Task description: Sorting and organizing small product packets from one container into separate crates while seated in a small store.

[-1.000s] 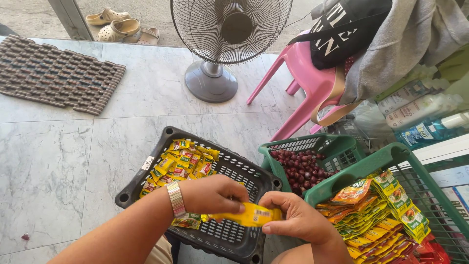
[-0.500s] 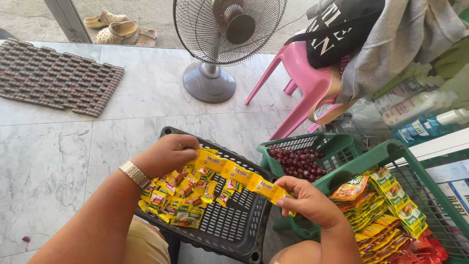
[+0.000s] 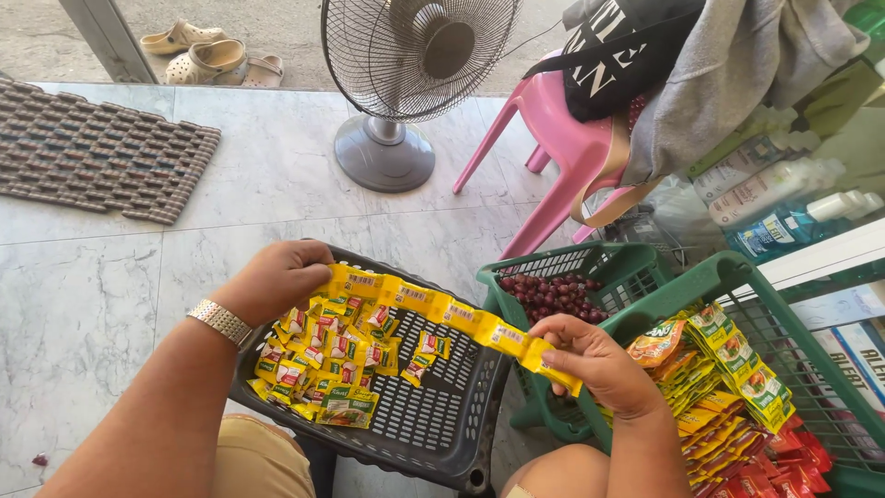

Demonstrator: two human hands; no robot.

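A strip of joined yellow sachets [image 3: 442, 312] stretches between both hands above a black plastic basket [image 3: 442, 415]. My left hand [image 3: 277, 277], with a metal watch at the wrist, pinches the strip's left end. My right hand [image 3: 595, 364] grips the right end, which hangs down a little past the fingers. In the basket's left half lies a heap of loose yellow, red and green sachets [image 3: 318, 355].
A green basket of small dark red fruit [image 3: 553, 295] stands right of the black one. A bigger green basket [image 3: 728, 277] at the right holds stacked sachet strips. Behind are a standing fan [image 3: 387, 152], a pink plastic chair [image 3: 562, 138], a brown mat [image 3: 92, 152] and sandals [image 3: 207, 51].
My hands have drawn apart, and the folded yellow strip has been pulled out to full length over the basket. My left hand has moved up and left.
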